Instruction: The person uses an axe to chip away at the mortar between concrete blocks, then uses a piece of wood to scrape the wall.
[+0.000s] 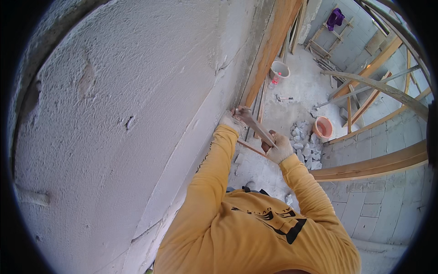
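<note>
My right hand point(280, 149), in a pale work glove with bare fingertips, grips the handle of what looks like a hammer point(256, 126). The tool is blurred, and its head end lies close to the fingers of my left hand point(230, 121). That gloved hand is up against the rough plastered wall point(137, 113), beside the lower visible end of an upright timber board point(265, 65). Whatever the left fingers may hold is hidden by blur and by the tool.
On the floor to the right are a white bucket point(282, 69), a plastic bottle point(275, 81), a claw hammer point(284, 98), broken block rubble point(306, 147) and an orange bucket point(322, 127). Timber beams point(369, 159) and poles point(376, 84) cross the right side. Purple cloth point(335, 19) hangs at the back.
</note>
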Available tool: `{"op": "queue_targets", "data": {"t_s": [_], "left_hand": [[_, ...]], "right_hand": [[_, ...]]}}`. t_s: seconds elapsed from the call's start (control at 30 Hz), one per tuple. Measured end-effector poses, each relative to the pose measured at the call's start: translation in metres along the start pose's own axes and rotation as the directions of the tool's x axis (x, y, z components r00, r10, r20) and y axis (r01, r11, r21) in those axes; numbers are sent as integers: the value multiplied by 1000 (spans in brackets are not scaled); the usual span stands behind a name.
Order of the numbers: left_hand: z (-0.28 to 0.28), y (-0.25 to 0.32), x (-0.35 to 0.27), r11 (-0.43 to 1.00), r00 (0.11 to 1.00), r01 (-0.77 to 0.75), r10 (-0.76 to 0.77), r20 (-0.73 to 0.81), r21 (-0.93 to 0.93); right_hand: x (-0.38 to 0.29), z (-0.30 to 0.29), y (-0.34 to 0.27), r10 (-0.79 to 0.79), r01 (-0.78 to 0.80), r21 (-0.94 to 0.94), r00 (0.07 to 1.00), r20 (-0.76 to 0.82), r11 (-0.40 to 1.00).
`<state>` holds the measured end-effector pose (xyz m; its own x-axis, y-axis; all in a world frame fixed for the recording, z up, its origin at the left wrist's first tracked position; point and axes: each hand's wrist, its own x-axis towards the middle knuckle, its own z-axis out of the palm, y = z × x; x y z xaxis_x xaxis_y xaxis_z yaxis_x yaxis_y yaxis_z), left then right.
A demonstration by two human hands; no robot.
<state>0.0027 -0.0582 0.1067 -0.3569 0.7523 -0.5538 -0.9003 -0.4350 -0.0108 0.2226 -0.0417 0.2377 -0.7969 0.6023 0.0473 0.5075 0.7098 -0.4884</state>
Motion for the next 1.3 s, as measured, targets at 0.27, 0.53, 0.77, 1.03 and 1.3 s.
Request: {"op": "queue_targets", "data": {"t_s": [0.27,0.53,0.77,1.03,1.3], "left_hand": [[-40,15,41,967,990,104,-78,116,-233],[-17,-5,32,999,999,-38,37,-38,-28],[7,7,37,972,992,29,-57,-114,-231],[-84,-15,8,652,989,130,-34,-143,747],[-230,-49,-5,-364,886,27,440,146,931]], "right_hand": [[-25,-35,-71,23,-34,406,999,32,913],[0,25,34,204,-202,-31,965,166,979],[-70,-7,20,435,-475,166,872,225,864],[-201,45,111,740,-782,122,619,262,611],[-267,61,129,856,-895,24,433,281,445]]}}
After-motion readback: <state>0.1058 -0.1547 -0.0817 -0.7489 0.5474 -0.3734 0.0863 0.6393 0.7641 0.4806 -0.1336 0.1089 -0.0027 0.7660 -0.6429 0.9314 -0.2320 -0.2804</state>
